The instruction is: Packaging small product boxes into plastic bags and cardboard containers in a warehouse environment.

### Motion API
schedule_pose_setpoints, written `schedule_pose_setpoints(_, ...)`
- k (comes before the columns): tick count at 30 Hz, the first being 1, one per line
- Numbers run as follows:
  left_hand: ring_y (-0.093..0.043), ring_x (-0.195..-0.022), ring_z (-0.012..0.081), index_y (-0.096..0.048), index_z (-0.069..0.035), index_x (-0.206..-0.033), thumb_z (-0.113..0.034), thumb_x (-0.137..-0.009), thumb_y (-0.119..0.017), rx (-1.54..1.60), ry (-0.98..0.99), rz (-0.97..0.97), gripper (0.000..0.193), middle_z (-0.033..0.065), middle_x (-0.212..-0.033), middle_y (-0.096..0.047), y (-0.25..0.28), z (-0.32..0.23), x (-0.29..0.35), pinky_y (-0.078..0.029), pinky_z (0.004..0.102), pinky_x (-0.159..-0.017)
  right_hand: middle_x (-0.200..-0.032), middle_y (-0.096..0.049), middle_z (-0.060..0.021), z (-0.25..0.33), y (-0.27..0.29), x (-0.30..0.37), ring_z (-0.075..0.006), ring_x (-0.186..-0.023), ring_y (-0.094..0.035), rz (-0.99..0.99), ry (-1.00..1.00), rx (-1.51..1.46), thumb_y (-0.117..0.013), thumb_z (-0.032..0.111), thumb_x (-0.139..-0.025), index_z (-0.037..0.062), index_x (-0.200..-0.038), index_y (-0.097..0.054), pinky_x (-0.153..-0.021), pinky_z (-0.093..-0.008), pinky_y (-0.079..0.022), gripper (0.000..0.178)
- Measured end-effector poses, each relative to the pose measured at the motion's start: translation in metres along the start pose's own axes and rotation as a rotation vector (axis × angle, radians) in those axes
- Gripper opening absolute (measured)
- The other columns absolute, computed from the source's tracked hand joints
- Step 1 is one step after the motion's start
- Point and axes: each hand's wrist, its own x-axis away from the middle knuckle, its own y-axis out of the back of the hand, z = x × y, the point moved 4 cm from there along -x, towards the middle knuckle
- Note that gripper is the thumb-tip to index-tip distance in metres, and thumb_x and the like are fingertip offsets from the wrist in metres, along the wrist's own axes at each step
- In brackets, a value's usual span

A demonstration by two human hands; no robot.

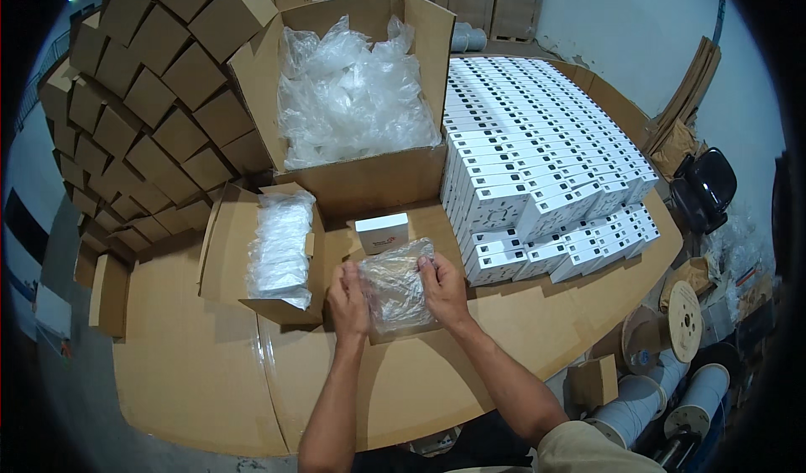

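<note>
A crinkled clear plastic bag [393, 292] is stretched between my two hands above the cardboard-covered table. My left hand [348, 298] grips its left edge, and the fingertips there are partly hidden. The thumb of my right hand [445, 288] presses on the upper right part of the bag, its fingers behind. Just beyond the bag stands a small white box [383, 233]. To the left of my left hand, an open carton [290, 309] holds a row of plastic-wrapped packs [280, 246]. I cannot make out whether anything is inside the bag.
Behind, a large open carton [361, 175] is heaped with clear plastic bags [348, 95]. Many white boxes [537, 154] are stacked at the right. Brown cartons [155, 95] rise in a pile at the left. Cable spools [684, 322] lie beyond the table's right edge.
</note>
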Motion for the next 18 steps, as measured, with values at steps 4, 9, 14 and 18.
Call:
schedule_pose_setpoints(4,-0.055,-0.065,0.0101,-0.062,0.001,-0.105,-0.032,-0.107,-0.048,-0.318,0.021,0.185,0.036,0.0036,-0.079,-0.062,-0.005,0.001,0.004,-0.046,0.0302,-0.058,-0.067,-0.057,-0.0011,0.008,-0.002,0.000,-0.0081,-0.062,-0.048,0.024,0.007,-0.017,-0.054,0.023,-0.104,-0.0005,-0.094,-0.062,-0.059,-0.0280,-0.043,0.026)
schedule_pose_setpoints(9,-0.062,-0.077,0.0112,-0.064,0.002,-0.110,-0.028,-0.106,-0.051,0.145,0.233,0.154,0.033,0.0042,-0.089,-0.067,0.002,0.019,-0.005,-0.051,0.0279,-0.069,-0.113,-0.060,-0.0046,0.013,-0.001,-0.003,-0.0059,-0.091,-0.057,0.175,-0.132,-0.626,-0.050,0.009,-0.101,0.0018,-0.129,-0.058,-0.078,-0.0201,-0.047,0.030)
schedule_pose_setpoints(14,-0.065,-0.084,0.0121,-0.065,0.001,-0.115,-0.023,-0.105,-0.053,0.463,0.434,0.205,0.029,0.0060,-0.102,-0.070,0.001,0.027,-0.004,-0.053,0.0277,-0.074,-0.141,-0.044,-0.0119,0.046,0.000,0.002,-0.0178,-0.104,-0.057,0.164,0.275,-0.139,-0.051,-0.003,-0.086,0.0104,-0.134,-0.061,-0.084,-0.0296,-0.048,0.051)
schedule_pose_setpoints(18,-0.063,-0.096,0.0155,-0.065,-0.001,-0.117,-0.028,-0.106,-0.048,0.261,0.246,0.161,0.033,0.0096,-0.108,-0.068,0.002,0.019,-0.004,-0.051,0.0303,-0.083,-0.143,-0.046,-0.0144,0.058,0.003,0.006,-0.0287,-0.113,-0.055,0.014,0.624,0.220,-0.061,-0.001,-0.082,0.0097,-0.117,-0.071,-0.091,-0.0386,-0.047,0.038)
